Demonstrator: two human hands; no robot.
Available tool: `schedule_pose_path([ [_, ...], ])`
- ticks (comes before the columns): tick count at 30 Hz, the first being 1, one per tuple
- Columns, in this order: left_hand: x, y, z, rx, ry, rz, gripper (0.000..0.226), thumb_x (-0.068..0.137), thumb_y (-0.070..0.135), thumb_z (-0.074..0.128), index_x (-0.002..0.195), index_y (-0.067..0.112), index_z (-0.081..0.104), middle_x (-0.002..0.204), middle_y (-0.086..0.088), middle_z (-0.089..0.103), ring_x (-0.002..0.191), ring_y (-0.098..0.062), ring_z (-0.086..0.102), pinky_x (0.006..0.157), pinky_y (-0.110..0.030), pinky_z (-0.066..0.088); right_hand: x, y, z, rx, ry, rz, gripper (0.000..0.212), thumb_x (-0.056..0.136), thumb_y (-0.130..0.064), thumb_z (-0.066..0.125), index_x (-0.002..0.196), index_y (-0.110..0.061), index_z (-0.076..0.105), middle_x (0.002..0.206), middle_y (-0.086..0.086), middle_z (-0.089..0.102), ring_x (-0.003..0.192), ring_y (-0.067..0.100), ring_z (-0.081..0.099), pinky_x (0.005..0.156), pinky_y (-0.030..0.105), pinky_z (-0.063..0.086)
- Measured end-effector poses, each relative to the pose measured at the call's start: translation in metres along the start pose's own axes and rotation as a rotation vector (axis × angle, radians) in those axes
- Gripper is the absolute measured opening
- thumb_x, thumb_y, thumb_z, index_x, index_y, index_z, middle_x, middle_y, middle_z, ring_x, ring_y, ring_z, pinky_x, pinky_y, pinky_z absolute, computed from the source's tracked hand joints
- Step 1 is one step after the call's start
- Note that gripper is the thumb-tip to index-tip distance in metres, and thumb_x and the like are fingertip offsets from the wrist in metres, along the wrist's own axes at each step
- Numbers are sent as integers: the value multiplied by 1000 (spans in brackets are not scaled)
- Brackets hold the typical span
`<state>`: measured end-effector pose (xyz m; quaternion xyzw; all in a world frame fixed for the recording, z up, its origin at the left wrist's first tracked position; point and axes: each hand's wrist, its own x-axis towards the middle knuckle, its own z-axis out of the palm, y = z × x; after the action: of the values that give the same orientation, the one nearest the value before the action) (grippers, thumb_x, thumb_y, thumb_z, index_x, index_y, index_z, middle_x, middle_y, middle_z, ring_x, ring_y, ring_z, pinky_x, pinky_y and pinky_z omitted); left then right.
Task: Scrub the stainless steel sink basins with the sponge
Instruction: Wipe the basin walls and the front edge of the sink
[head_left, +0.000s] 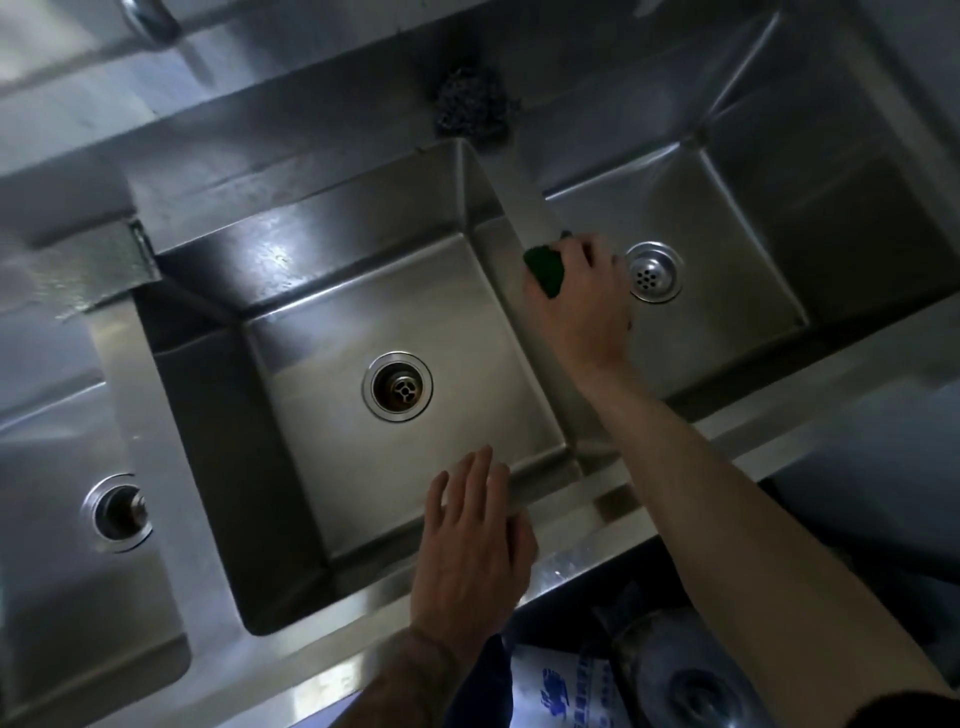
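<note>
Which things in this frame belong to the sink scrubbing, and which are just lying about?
In the job:
green sponge, gripped by the right hand
middle basin
right basin
left basin
left hand, flat at the middle basin's front rim

Lying about:
steel-wool scourer on the back ledge
printed bag below the counter

Right hand gripping green sponge against divider between middle basin and right basin. Left hand, fingers straight, over front rim. Steel wool on rear ledge.
</note>
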<state>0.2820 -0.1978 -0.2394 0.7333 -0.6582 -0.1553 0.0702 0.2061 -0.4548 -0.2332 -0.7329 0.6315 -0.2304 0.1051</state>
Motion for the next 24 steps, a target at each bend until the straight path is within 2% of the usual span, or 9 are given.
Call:
schedule_pose_path([
  [2,0,0,1,-4,20,-2,51,97,30,51,140,5,62,155,-15,55,142,-33,54,118,-55,43,39,-16,13,9,-87,28,51,93,-55,55,123,-14,63,128,13,56,110,37,56,91,44,48],
  [5,0,0,3,-3,30,-5,51,97,30,53,140,5,63,155,-15,55,142,-33,54,117,-56,44,82,-36,28,-5,-188,38,55,94,-54,59,132,-15,58,138,12,49,121,37,51,100,45,47],
  [11,0,0,2,-26,27,-9,49,95,30,54,137,8,65,153,-12,57,141,-32,55,115,-55,46,68,-25,31,-58,-92,-13,45,94,-45,58,124,-12,61,133,13,52,113,38,53,95,43,43],
  [17,1,-2,8,-45,36,-8,49,94,32,54,136,10,65,154,-12,56,142,-31,55,116,-54,43,129,-48,49,-21,-235,-20,49,96,-49,59,129,-12,57,137,14,47,119,38,53,98,43,46],
  [20,0,-2,7,-46,30,-11,48,96,31,53,138,10,63,154,-12,55,142,-31,54,117,-56,44,117,-35,41,-13,-233,-63,48,94,-51,60,122,-11,59,133,13,49,117,37,53,95,40,46],
  [24,1,-2,4,-40,11,-11,51,97,31,52,140,7,61,155,-14,54,143,-33,53,117,-57,42,56,-3,7,-10,-175,-121,48,90,-53,59,113,-11,63,125,13,55,108,37,57,84,38,46],
])
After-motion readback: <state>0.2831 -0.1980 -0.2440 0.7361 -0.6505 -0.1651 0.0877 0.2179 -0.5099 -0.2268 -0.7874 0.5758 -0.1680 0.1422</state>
